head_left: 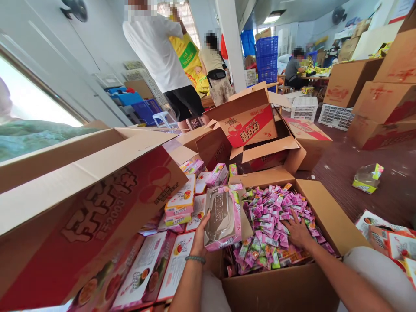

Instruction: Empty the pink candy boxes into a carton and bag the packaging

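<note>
My left hand [199, 236] holds an open pink box [223, 216] with a clear silvery tray inside, tilted up above the edge of a cardboard carton [328, 216]. The carton is full of small pink and green sachets [269, 216]. My right hand [297, 232] lies flat on the sachets, fingers spread, palm down. A green bead bracelet [195, 259] is on my left wrist. Left of the box lie several flat pink and white packs [180, 201] in a pile.
A large open carton with red print [97, 203] fills the left. Opened cartons [250, 121] stand behind. Stacked cartons [383, 104] rise at the right, white crates [336, 116] beyond. Three people [162, 52] stand or sit at the back. A loose wrapper [367, 178] lies on the floor.
</note>
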`<state>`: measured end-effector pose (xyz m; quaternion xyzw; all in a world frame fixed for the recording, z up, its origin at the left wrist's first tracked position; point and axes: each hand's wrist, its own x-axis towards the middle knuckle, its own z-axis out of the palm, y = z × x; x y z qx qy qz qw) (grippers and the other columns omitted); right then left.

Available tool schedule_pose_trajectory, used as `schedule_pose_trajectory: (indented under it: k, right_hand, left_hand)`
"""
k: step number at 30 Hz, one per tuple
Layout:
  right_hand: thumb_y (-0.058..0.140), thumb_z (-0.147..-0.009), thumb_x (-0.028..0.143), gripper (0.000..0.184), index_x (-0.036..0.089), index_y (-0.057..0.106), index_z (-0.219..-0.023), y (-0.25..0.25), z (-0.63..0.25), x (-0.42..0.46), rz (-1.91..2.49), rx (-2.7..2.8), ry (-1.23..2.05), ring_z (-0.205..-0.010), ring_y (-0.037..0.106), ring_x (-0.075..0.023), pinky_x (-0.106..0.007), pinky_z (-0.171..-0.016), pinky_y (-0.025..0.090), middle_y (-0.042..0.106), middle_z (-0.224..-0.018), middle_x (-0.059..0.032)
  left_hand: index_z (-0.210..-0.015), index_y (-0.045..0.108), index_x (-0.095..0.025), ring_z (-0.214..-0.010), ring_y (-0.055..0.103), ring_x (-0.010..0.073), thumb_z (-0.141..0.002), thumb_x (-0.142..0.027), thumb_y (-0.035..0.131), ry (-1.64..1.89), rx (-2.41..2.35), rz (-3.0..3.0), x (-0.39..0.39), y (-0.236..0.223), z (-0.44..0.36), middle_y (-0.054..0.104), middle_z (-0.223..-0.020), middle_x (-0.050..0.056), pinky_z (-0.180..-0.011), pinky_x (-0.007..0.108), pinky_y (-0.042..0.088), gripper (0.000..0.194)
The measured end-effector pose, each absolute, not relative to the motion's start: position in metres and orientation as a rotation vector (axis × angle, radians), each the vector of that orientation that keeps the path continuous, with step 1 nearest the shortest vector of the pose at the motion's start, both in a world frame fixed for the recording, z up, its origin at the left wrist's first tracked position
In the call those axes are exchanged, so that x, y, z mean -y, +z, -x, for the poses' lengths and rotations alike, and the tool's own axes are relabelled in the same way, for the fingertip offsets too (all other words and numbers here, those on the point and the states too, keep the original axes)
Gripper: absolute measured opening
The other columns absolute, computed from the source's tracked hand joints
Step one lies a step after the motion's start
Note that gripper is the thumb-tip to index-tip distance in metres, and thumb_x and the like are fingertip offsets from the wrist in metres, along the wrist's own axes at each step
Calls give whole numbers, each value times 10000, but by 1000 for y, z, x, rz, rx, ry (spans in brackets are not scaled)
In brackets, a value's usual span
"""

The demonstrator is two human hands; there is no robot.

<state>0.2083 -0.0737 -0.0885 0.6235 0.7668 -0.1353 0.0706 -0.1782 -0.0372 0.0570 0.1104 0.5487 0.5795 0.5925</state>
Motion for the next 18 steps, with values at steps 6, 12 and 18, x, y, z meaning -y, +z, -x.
schedule_pose_trajectory:
  k: [6,12,18]
  right_hand:
    - [472,-854,160,769,217,466,-1621,-91,-206,76,-1886,-2286,-359,-1645,-31,-428,-764,-1170,236,516,-1571,-216]
    - [489,-868,178,749,220,473,-1616,-90,-209,70,-1878,-2269,-427,-1643,-45,-428,-765,-1176,215,515,-1572,-217]
    - [504,-867,197,750,229,472,-1616,-87,-210,67,-1860,-2253,-456,-1644,-53,-420,-750,-1184,208,448,-1639,-200]
  left_hand:
    - [-1273,753,-158,-1297,676,192,-1005,-144,621,1383,-1302,-236,41,62,181,751,-1320,86,-1192,322,481,299]
    - [-1341,729,-172,-1202,730,189,-1008,-161,623,1374,-1290,-246,40,60,181,752,-1320,74,-1159,322,517,350]
    - [-1446,653,-149,-1174,743,179,-1012,-130,600,1380,-1305,-184,41,75,174,788,-1224,86,-1133,290,531,438]
